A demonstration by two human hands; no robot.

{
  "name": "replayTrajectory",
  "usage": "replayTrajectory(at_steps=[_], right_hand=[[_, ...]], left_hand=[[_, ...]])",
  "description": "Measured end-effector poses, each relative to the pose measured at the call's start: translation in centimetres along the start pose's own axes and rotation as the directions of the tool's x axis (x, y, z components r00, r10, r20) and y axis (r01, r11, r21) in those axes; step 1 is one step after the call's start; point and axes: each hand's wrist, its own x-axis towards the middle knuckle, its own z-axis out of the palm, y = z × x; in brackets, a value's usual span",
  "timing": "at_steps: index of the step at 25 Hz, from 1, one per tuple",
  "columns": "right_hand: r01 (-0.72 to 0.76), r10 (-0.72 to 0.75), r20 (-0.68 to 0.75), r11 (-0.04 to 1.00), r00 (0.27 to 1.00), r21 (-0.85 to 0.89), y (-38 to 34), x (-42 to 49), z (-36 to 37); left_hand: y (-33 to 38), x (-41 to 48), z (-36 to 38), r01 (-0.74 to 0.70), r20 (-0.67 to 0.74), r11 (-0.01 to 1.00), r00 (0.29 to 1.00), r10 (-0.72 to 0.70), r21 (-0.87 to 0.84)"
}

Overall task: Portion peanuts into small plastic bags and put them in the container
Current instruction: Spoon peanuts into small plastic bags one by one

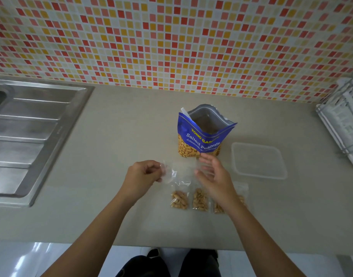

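Setting: beige bench (111, 206) below a wall of red, orange and cream mosaic tiles (171, 37).
Left hand (143, 172): fingers curled, pinching the left edge of an empty clear bag (177, 172).
Right hand (213, 176): fingers straight and loosely spread at the bag's right end.
Empty bag: held just above the bench, long axis running left to right between the hands.
Filled bags (179, 200): side by side just below the hands, peanuts at the near ends, tops pointing toward the wall; one is partly hidden by the right wrist.
Peanut pouch (199, 140): upright beyond the hands, mouth open upward.
Container (259, 160): clear, lying right of the pouch.
Sink drainer (31, 136): far left.
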Motion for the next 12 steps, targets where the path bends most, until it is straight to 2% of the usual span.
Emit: replayTrajectory(at_steps=[1,3,5,8,12], right_hand=[[0.111,-0.114,-0.006,0.979,0.993,-0.171,0.2,-0.1,-0.2],[0.338,-0.328,0.096,0.85,0.94,-0.404,0.5,-0.2,-0.3],[0.445,-0.392,0.218,0.708,0.894,-0.548,0.3,-0.1,0.0],[0.427,-0.397,0.214,0.593,0.893,-0.683,-0.1,0.1,0.7],[0.405,-0.456,0.146,0.543,0.878,-0.736,0.3,-0.1,0.9]], left_hand=[[0.4,0.0,0.1,0.022,0.009,1.0,1.0,-0.022,0.003],[1.3,0.0,0.4,0.054,0.057,0.998,0.997,-0.053,-0.024],[2.3,-0.2,1.0,0.07,0.111,0.996,0.992,-0.063,-0.052],[3.2,0.1,1.9,0.056,0.155,0.998,0.987,-0.051,-0.028],[3.6,0.5,2.5,0.013,0.189,0.997,0.982,-0.028,0.081]])
